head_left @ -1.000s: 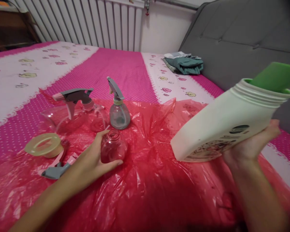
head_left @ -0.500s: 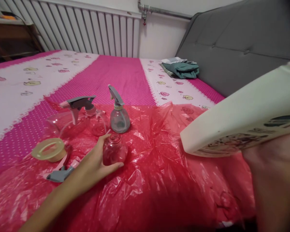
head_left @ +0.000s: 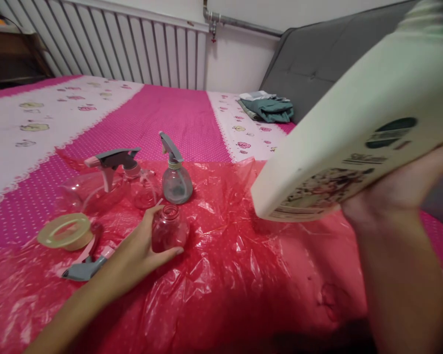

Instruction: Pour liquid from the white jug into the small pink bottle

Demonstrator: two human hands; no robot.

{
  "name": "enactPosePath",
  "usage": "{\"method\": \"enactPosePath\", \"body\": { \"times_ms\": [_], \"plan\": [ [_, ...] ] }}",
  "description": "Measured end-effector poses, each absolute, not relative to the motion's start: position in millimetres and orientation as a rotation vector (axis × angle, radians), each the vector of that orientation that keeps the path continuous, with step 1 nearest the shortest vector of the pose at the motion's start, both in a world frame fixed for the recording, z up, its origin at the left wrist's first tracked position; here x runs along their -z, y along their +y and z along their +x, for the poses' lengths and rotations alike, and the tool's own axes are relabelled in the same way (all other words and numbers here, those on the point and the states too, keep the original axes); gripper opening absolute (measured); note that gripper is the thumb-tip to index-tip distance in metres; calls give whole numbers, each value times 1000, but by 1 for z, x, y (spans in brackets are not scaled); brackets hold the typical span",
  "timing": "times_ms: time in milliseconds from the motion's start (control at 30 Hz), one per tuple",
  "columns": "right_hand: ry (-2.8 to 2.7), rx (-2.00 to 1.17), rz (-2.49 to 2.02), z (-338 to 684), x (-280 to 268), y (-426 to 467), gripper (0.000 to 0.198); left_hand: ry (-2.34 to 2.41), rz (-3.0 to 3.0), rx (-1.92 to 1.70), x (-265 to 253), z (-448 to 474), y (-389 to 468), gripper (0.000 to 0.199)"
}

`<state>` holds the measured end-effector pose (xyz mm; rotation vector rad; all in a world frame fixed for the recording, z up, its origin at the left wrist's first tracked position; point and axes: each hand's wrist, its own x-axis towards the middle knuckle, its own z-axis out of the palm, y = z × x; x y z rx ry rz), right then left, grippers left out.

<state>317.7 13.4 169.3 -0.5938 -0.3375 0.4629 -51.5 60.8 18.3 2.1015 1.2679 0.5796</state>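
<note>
My left hand [head_left: 151, 241] curls round a small clear round bottle [head_left: 173, 232] that stands upright with its neck uncovered. In my right hand [head_left: 387, 196] is a large off-white plastic bottle [head_left: 339, 128] with a printed label. It is held in the air, tilted, its base toward the lower left and its neck at the upper right edge of view. A loose grey and pink spray head [head_left: 84, 269] lies left of my left wrist. Close by sits a pale yellow funnel-like piece [head_left: 66, 232]. Behind the small bottle stands a clear spray bottle [head_left: 177, 184] with a grey trigger.
Crinkled red plastic sheeting [head_left: 221, 275] covers the near part of the bed [head_left: 177, 113]. A clear bottle with a grey and pink sprayer [head_left: 116, 162] lies at the left. Folded clothes [head_left: 268, 108] rest by the grey headboard [head_left: 310, 73]; a radiator [head_left: 133, 44] is behind.
The large bottle has risen and come leftward with my right hand, its label now turned more into view. My left hand stays round the small bottle. The whole view has shifted slightly.
</note>
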Motion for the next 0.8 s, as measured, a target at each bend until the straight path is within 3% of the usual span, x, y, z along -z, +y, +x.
{"method": "enactPosePath", "body": {
  "times_ms": [67, 267, 567, 800],
  "plan": [
    [-644, -423, -577, 305, -158, 23, 91, 1258, 2102, -557, -17, -53, 62, 88],
    [-596, -367, -762, 277, -104, 44, 70, 1241, 2103, -601, -11, -53, 64, 90],
    [-514, -571, -907, 264, -60, 48, 85, 1257, 2052, -736, -7, -49, 63, 86],
    [-507, -480, -910, 289, -48, 43, 79, 1240, 2060, -788, -5, -47, 62, 85]
  ]
}}
